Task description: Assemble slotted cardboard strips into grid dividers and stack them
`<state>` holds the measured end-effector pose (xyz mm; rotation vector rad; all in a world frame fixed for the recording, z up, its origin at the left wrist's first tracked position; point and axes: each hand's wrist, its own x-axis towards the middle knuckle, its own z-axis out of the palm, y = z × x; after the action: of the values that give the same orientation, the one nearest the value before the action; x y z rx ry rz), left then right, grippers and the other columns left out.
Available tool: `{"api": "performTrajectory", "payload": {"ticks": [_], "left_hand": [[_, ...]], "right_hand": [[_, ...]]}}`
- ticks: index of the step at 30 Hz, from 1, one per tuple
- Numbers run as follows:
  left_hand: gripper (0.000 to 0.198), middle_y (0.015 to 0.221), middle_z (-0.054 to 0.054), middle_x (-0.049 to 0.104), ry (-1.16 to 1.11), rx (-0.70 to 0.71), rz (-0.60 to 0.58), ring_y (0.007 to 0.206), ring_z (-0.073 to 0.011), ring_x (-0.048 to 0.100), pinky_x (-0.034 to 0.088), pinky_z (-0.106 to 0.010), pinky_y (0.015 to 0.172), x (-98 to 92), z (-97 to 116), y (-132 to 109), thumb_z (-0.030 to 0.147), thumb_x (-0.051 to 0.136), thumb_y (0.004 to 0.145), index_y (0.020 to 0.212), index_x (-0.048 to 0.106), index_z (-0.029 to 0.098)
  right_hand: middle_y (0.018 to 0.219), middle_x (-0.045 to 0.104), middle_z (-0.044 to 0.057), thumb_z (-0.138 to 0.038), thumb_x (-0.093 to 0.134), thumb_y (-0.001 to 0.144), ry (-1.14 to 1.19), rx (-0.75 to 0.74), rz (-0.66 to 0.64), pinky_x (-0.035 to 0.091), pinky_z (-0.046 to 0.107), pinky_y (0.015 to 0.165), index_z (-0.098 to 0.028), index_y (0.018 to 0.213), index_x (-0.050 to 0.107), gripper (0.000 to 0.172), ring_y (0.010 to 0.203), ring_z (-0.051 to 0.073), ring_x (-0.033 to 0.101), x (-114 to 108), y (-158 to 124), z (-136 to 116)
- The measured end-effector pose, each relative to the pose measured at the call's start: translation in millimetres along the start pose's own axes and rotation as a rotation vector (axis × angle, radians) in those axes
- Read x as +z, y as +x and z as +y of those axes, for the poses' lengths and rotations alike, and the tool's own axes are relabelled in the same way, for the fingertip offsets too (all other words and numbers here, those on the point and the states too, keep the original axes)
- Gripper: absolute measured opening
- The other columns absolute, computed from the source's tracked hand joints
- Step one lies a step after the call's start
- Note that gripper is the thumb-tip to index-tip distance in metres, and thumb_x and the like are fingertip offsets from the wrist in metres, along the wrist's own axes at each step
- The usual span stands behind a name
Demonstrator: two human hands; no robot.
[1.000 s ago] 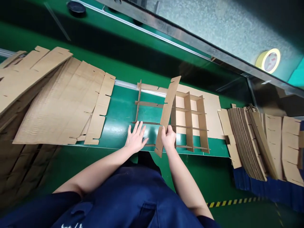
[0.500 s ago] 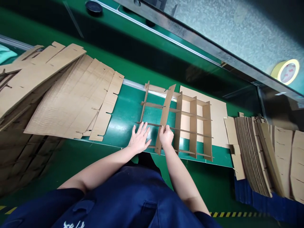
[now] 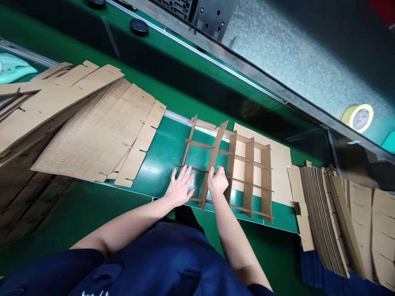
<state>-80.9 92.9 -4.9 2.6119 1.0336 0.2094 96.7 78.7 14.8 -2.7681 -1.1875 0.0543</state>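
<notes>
On the bench stands a cardboard divider grid (image 3: 231, 170), made of upright strips crossing at their slots. My left hand (image 3: 179, 187) is open, its fingers spread flat over the left part of the grid, near a crosswise strip. My right hand (image 3: 217, 181) is just right of a long cardboard strip (image 3: 213, 158), second from the left, which leans a little. The thumb of that hand is against or very near the strip; the fingers are loosely bent with a gap to the thumb. Whether the strip's slots sit fully down is not clear.
Flat slotted cardboard sheets (image 3: 92, 127) are piled at the left on the green bench (image 3: 160, 152). A flat cardboard sheet (image 3: 280, 172) lies under the grid's right side. More cardboard strips (image 3: 327, 218) stand stacked at right. A tape roll (image 3: 358, 118) rests on the metal shelf (image 3: 277, 49).
My right hand has loosened from the long strip and its fingers have come apart from the thumb. The left hand stays spread over the grid. The camera view has shifted a little.
</notes>
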Motion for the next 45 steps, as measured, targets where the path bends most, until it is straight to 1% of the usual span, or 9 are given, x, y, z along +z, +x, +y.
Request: {"api": "performTrajectory", "payload": {"ticks": [2,6,18,22,27,31,35,41,45], "left_hand": [[0.061,0.156,-0.012,0.017,-0.001,-0.003,0.010,0.144,-0.0322,0.008,0.012,-0.060,0.112,0.5,0,0,0.048,0.040,0.089,0.141,0.041,0.017],[0.061,0.156,-0.011,0.019,0.000,-0.012,0.022,0.144,-0.0324,0.009,0.014,-0.058,0.112,1.9,1,1,0.048,0.042,0.088,0.141,0.042,0.018],[0.061,0.156,-0.010,0.016,0.000,-0.029,0.006,0.144,-0.0298,0.006,0.013,-0.058,0.112,2.1,0,2,0.050,0.038,0.089,0.141,0.041,0.018],[0.061,0.156,-0.010,0.018,-0.003,-0.021,0.008,0.144,-0.0297,0.008,0.011,-0.056,0.112,1.3,0,3,0.051,0.038,0.089,0.141,0.042,0.019],[0.061,0.156,-0.011,0.019,-0.003,-0.019,0.008,0.144,-0.0299,0.007,0.009,-0.056,0.113,1.6,0,4,0.050,0.037,0.089,0.142,0.040,0.020],[0.060,0.156,-0.011,0.018,-0.014,-0.020,-0.002,0.144,-0.0301,0.007,0.008,-0.056,0.113,1.9,-1,4,0.049,0.035,0.090,0.142,0.040,0.019],[0.061,0.157,-0.012,0.013,-0.034,-0.011,-0.037,0.144,-0.0308,0.005,0.005,-0.057,0.112,0.9,-2,5,0.049,0.032,0.091,0.143,0.037,0.017],[0.062,0.157,-0.014,0.010,-0.045,-0.004,-0.071,0.144,-0.0317,0.004,0.004,-0.058,0.111,-1.2,-3,5,0.050,0.030,0.092,0.144,0.036,0.016],[0.061,0.157,-0.013,0.011,-0.036,-0.009,-0.076,0.144,-0.0319,0.006,0.005,-0.057,0.111,-1.9,-2,6,0.050,0.030,0.092,0.143,0.038,0.018]], "right_hand": [[0.109,0.061,0.016,-0.045,0.034,0.093,0.079,-0.026,0.048,0.042,0.033,0.075,-0.012,0.127,0.044,0.049,0.097,0.026,0.059,-2,27,-4],[0.124,0.056,0.018,-0.036,0.029,0.095,0.198,-0.111,-0.119,0.044,0.035,0.080,-0.009,0.139,0.034,0.052,0.105,0.027,0.058,7,75,-20],[0.112,0.059,0.020,-0.033,0.030,0.091,0.097,-0.054,-0.146,0.045,0.043,0.079,-0.012,0.140,0.037,0.053,0.094,0.030,0.061,15,85,-25],[0.124,0.051,0.025,-0.041,0.035,0.088,0.169,-0.084,0.054,0.040,0.049,0.091,-0.005,0.136,0.042,0.060,0.116,0.036,0.047,12,123,-31],[0.127,0.053,0.021,-0.032,0.033,0.087,0.345,-0.109,-0.115,0.042,0.043,0.093,-0.006,0.139,0.039,0.058,0.113,0.031,0.052,18,173,-44],[0.125,0.056,0.020,-0.029,0.028,0.088,0.326,-0.107,-0.119,0.042,0.042,0.092,-0.008,0.141,0.036,0.057,0.111,0.030,0.054,29,176,-51],[0.143,0.039,0.021,-0.026,0.025,0.088,0.140,-0.107,0.001,0.036,0.049,0.099,-0.008,0.146,0.024,0.060,0.130,0.031,0.036,37,169,-52],[0.151,0.028,0.016,-0.045,0.015,0.093,-0.015,-0.148,-0.135,0.029,0.056,0.102,-0.014,0.151,0.001,0.066,0.141,0.025,0.017,32,168,-51],[0.157,0.007,0.013,-0.047,0.007,0.094,-0.018,-0.208,-0.045,0.030,0.052,0.103,-0.012,0.151,-0.001,0.067,0.144,0.024,0.005,27,169,-53]]}}
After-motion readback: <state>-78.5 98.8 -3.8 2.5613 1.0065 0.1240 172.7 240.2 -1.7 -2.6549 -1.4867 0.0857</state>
